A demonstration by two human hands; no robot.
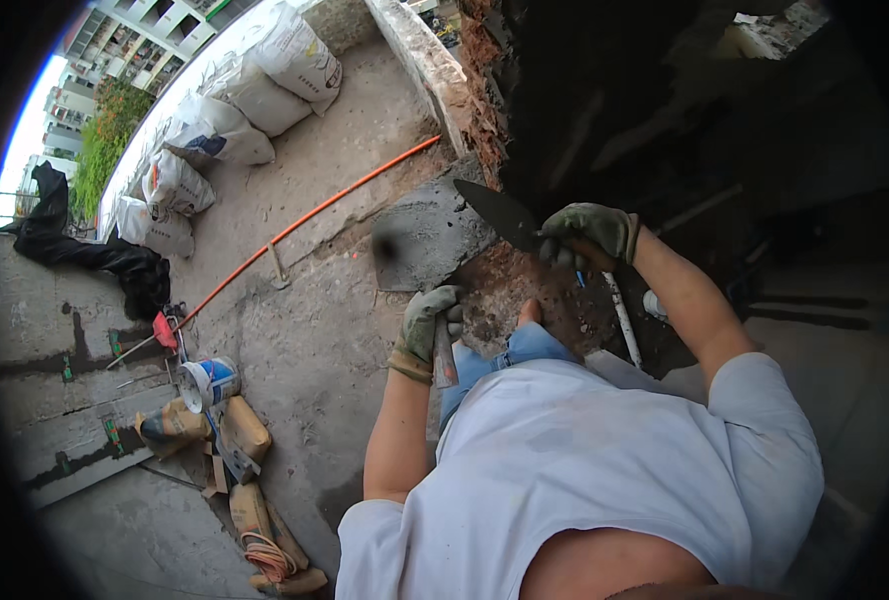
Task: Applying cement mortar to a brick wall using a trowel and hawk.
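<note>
My right hand [590, 235], in a grey-green work glove, is closed round the wooden handle of a pointed trowel [500, 212]. The trowel's dark blade points left. My left hand [430, 322], gloved too, is closed round a short handle [446, 362] whose reddish end sticks out below the fist. Just beyond that fist is a flat grey mortar-coated board [435, 225]; whether the handle joins it is hidden by the glove. The trowel's tip reaches over the board's upper right edge.
White sacks [255, 95] line the far left wall. A long orange pole [310, 215] lies across the concrete floor. At lower left are a white-and-blue bucket [208, 384], brown bags [248, 425] and coiled cord [268, 556]. A white pipe [625, 325] is beside my right hand.
</note>
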